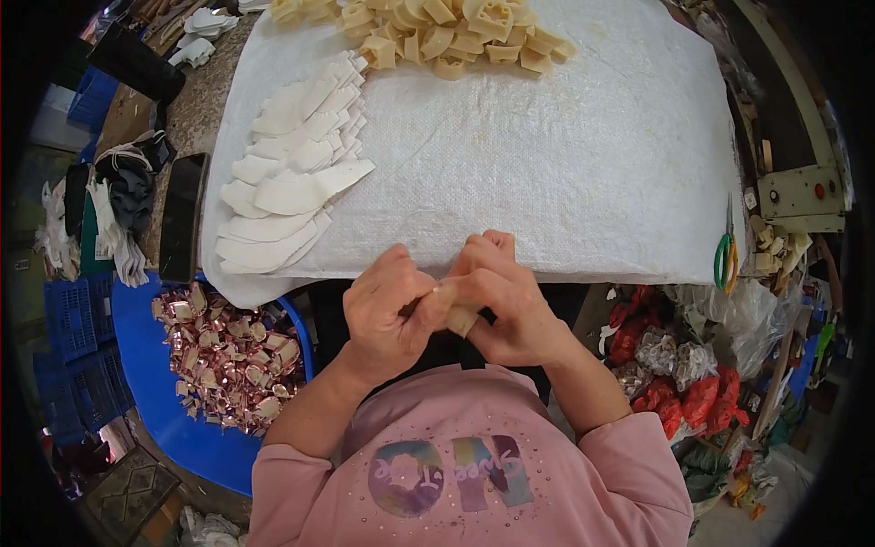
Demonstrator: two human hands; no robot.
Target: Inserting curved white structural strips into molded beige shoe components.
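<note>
Close to my body, at the near edge of the table, both hands are closed on a small beige curved piece [463,319]. My left hand [387,305] pinches it from the left, thumb toward the middle. The fingers of my right hand [506,296] wrap round its other side and hide much of it. Its colour is like that of the hollow beige pieces [456,32] heaped at the table's far edge. Thin white curved pieces [296,173] lie overlapping in rows on the left of the white woven sheet [547,155] that covers the table.
A blue tub [150,401] at lower left holds many shiny pink pieces [237,360]. A black phone [185,214] lies beside the sheet. Scissors with green and orange handles [726,263] are at the right edge. Red and clear plastic bags [702,397] crowd the lower right.
</note>
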